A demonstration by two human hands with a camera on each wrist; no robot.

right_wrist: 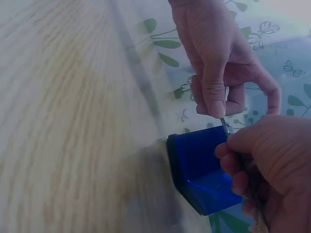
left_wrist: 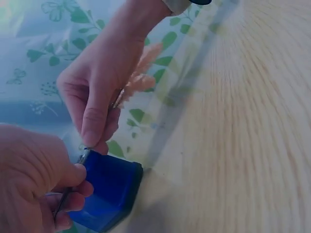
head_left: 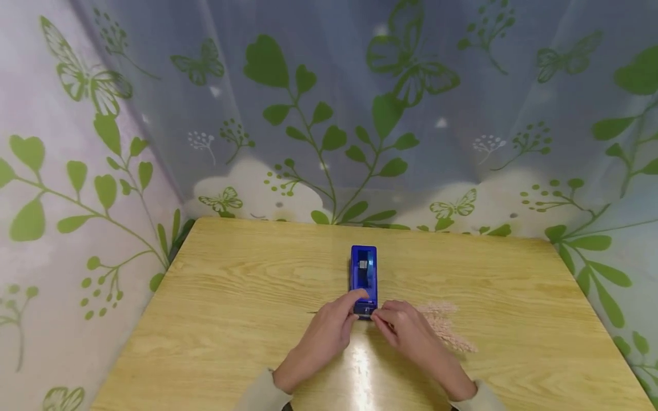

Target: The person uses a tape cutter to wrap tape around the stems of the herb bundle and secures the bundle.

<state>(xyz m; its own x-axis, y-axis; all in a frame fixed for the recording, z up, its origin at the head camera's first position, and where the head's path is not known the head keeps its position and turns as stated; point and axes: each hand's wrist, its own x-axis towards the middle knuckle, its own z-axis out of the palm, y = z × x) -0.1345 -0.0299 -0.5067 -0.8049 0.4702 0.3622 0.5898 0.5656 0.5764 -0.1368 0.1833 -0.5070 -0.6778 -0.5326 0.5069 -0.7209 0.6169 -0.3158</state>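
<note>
A blue tape dispenser stands on the table, its near end at my hands. Just over that end, both hands hold one thin dark stem sideways. My left hand pinches the stem between thumb and fingers, and its tip pokes out to the left. With thumb and fingertips my right hand grips the same stem close by. A small shiny bit, like clear tape, shows on the stem between the fingertips. The pink, fluffy dried flower head spreads out beyond the right hand, partly hidden by it.
The wood-grain table reaches back to a hanging cloth printed with green leaves and butterflies. The same cloth closes in the left and right sides.
</note>
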